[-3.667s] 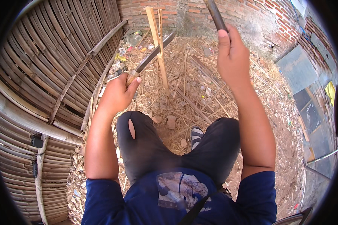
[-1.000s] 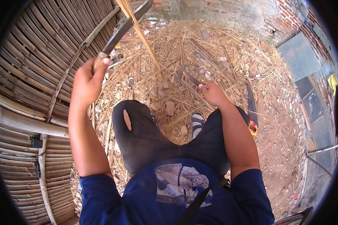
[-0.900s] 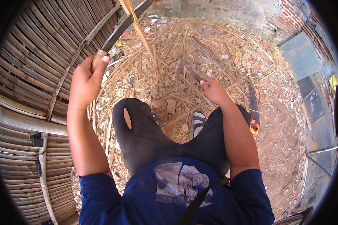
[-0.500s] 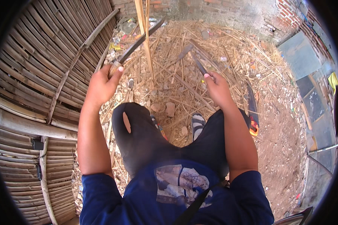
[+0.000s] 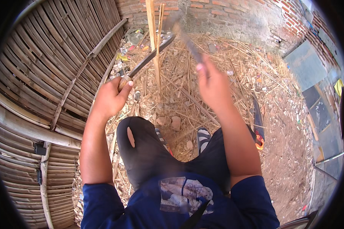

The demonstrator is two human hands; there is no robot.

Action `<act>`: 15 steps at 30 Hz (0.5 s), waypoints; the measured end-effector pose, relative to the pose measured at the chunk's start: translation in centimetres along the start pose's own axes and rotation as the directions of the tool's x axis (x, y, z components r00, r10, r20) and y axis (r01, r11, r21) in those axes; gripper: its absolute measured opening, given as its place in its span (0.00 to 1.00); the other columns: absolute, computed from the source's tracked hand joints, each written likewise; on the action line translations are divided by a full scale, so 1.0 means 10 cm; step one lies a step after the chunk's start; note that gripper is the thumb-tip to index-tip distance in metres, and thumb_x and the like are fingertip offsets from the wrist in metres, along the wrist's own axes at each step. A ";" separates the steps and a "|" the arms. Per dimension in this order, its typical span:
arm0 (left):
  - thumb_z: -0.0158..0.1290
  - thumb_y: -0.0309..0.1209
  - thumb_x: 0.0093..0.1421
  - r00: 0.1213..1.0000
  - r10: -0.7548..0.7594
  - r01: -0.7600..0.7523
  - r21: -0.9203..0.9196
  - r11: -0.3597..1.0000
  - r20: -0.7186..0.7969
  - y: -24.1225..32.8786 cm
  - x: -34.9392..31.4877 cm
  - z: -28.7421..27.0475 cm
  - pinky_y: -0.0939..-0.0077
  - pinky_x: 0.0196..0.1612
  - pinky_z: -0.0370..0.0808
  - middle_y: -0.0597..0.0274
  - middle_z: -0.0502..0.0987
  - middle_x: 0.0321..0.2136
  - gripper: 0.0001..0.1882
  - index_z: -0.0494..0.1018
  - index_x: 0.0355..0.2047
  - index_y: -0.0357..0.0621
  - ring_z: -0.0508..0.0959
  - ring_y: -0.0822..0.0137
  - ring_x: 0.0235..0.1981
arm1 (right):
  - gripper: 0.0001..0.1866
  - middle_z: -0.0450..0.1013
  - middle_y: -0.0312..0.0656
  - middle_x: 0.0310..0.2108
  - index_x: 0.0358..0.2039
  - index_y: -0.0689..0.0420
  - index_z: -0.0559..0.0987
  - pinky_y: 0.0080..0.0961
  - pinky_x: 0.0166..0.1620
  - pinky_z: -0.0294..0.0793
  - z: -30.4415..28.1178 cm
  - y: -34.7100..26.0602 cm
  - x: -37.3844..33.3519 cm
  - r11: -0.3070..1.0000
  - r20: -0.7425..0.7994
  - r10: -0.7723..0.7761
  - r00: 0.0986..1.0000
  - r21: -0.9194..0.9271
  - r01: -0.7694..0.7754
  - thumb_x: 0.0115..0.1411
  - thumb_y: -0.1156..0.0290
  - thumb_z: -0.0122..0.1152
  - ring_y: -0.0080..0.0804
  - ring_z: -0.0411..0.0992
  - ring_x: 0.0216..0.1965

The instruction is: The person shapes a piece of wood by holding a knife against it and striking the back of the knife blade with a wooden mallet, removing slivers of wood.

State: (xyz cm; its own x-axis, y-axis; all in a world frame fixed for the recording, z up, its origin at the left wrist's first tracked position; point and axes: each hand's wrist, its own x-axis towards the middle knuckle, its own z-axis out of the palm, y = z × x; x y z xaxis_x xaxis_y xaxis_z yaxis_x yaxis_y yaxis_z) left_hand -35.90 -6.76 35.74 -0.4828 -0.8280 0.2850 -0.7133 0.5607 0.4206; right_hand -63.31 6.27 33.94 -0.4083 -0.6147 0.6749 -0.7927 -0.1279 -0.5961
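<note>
My left hand [image 5: 111, 97] is closed round the wooden handle of a machete [image 5: 144, 62]. Its dark blade slants up to the right and crosses a tall, upright split piece of wood [image 5: 153, 32], lodged in or against the split. In my right hand [image 5: 215, 84], the dark grip of a hammer [image 5: 189, 44] is held; the tool is smeared by motion. The hammer's head end is up near the brick wall in view, above the blade's tip, with a gap between them.
Straw, wood splinters and rubble litter the ground [image 5: 202, 99]. A handsaw [image 5: 259, 122] with an orange handle lies right of my knee. A bamboo slat wall [image 5: 61, 68] rises at left, a brick wall [image 5: 233, 19] at the back, and grey panels [image 5: 305, 61] stand at right.
My right hand has raised the hammer up and to the left, toward the machete's tip. My left hand and the machete have shifted slightly right and down in view.
</note>
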 end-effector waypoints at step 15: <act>0.55 0.48 0.67 0.998 -0.031 0.032 -0.002 0.999 0.059 0.03 -0.01 -0.09 0.53 0.34 0.72 0.37 0.74 0.21 0.26 0.73 0.30 0.29 0.76 0.41 0.26 | 0.24 0.78 0.47 0.27 0.68 0.52 0.67 0.35 0.30 0.74 -0.04 -0.11 0.03 0.974 -0.241 -0.138 0.961 0.145 0.176 0.74 0.64 0.48 0.42 0.79 0.26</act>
State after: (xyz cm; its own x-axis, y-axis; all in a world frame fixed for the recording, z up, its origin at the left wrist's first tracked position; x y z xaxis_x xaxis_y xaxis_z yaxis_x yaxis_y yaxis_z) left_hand -35.58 -6.49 36.62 -0.4893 -0.8439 0.2201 -0.7274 0.5342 0.4307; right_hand -62.72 6.48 34.98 -0.3922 -0.3857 0.8351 -0.7778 -0.3456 -0.5250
